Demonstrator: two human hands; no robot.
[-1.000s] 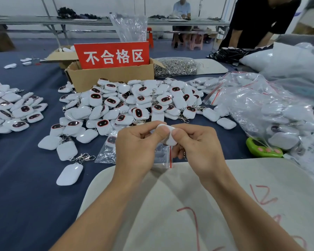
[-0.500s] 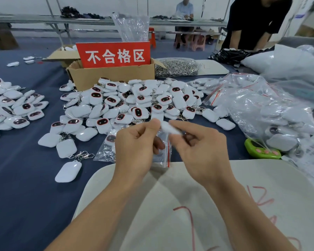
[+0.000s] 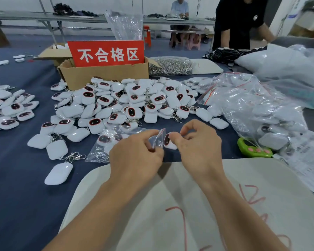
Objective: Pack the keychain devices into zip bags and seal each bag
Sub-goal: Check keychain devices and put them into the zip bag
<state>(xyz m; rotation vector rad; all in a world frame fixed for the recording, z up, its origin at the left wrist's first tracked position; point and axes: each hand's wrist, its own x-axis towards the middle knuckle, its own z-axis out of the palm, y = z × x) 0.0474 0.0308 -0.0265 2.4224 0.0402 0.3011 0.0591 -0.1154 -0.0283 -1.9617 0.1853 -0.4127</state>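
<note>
You are pinching one keychain device (image 3: 168, 141) in your right hand (image 3: 199, 148), with thumb and fingertips closing on one end and the dark face turning toward the bag. It is sitting well in front of the cardboard box (image 3: 105, 77), on the near side of the loose pile and over the table (image 3: 16, 187). It looks like a light, hard plastic shell with a glossy, rounded back. It is likely going to slip if you are squeezing only the curved faces, so gripping it by the narrow edges is probably giving the surer hold. Its clip and chain are not showing.

The zip bag (image 3: 159, 140) is thin, soft, slick film, and its mouth is likely collapsing unless it is being spread. The red-lined lip is the place to hold it. Your left hand (image 3: 136, 154) is pinching the film near that lip with fingers curled, and the bag is lying just beside the device. Both forearms are converging toward the box, with the wrists angling inward. The pile of devices (image 3: 125, 104) is lying directly in front of the box.
</note>
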